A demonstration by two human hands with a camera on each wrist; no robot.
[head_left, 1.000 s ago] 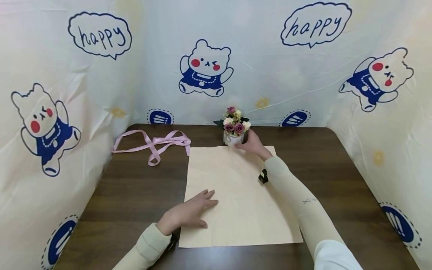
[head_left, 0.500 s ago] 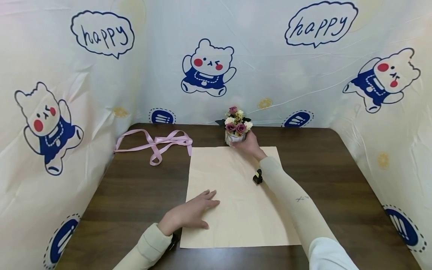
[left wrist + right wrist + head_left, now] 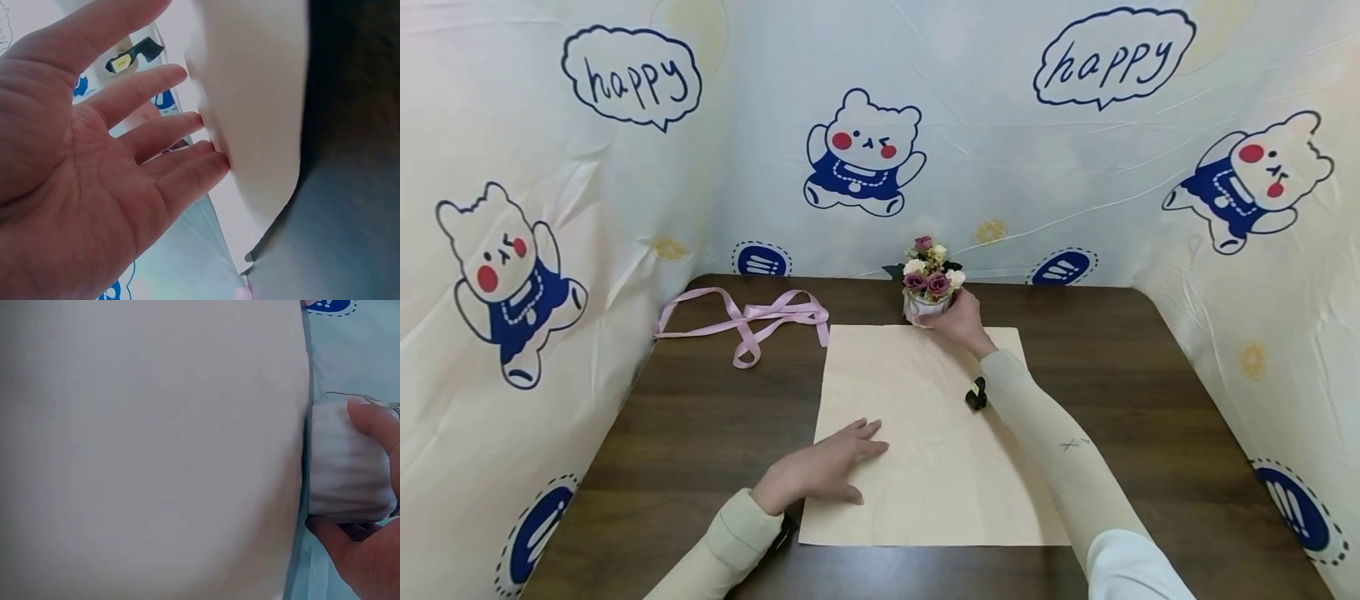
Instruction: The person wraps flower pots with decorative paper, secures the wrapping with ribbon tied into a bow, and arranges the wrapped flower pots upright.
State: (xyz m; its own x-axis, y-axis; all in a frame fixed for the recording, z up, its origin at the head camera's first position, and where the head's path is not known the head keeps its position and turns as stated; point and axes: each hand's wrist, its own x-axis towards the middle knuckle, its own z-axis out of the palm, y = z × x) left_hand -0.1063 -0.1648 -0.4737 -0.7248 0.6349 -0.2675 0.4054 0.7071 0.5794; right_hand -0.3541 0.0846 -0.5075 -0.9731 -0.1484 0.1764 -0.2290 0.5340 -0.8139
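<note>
At the far edge of a sheet of cream paper [image 3: 940, 475], my right hand [image 3: 961, 323] grips a small white pot [image 3: 923, 308] of purple and cream flowers [image 3: 931, 271]. The right wrist view has the thumb on one side of the pot [image 3: 350, 462] and the fingers [image 3: 334, 540] on the other; the flowers lie outside that view. My left hand [image 3: 823, 471] rests on the paper's near left part, fingers spread. In the left wrist view its fingertips meet the paper [image 3: 256, 94], and the palm holds nothing.
A loosely looped pink ribbon [image 3: 741, 321] lies at the back left of the dark wooden table [image 3: 700, 450]. Cloth printed with bears [image 3: 865, 158] surrounds the table at the back and both sides. A black wrist camera [image 3: 976, 394] sits under the right sleeve.
My right forearm has shifted slightly left, and the thumb reaches further across the pot's front. The left hand stays put. The head view has turned a little.
</note>
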